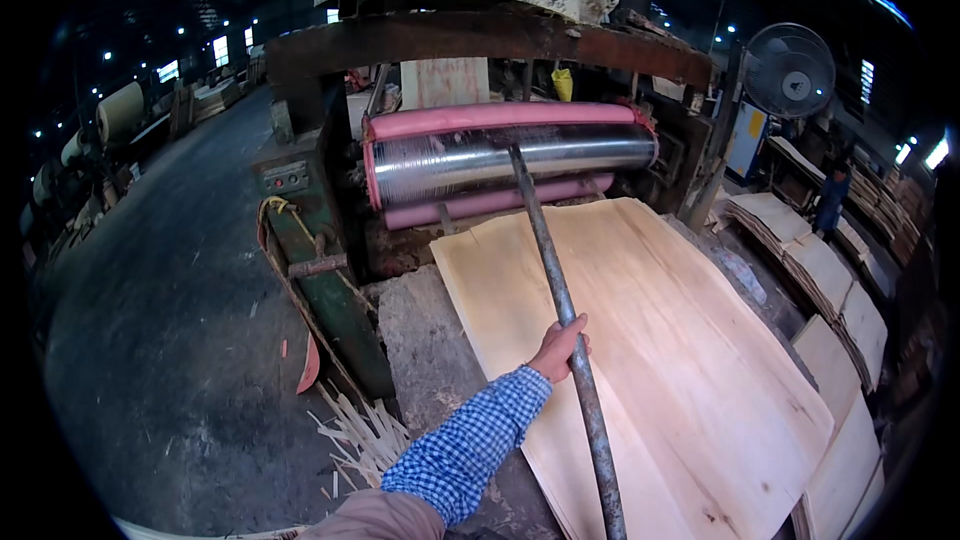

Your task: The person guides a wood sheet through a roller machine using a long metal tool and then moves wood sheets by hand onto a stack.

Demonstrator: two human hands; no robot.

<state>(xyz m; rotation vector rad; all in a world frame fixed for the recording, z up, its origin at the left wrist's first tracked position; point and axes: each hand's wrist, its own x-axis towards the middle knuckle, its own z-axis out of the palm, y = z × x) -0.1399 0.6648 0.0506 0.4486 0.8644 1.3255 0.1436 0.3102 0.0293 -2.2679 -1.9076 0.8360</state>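
My left hand (562, 348), in a blue checked sleeve, is closed around a long grey metal pipe (550, 260). The pipe runs from the lower edge of the picture, over a stack of pale wood veneer sheets (690, 340), up to the machine's rollers. Its far end overlaps the shiny metal roller (430, 168); whether it touches, I cannot tell. A pink roller (500, 119) lies above the metal one, and another pink roller (470, 204) shows below. My right hand is out of view.
A green machine side (345, 325) with a control box (287, 178) and a hanging rope stands left of the stack. Wood scraps (360, 440) litter the floor. At right are more veneer stacks (820, 270), a large fan (790, 70) and a person (832, 202).
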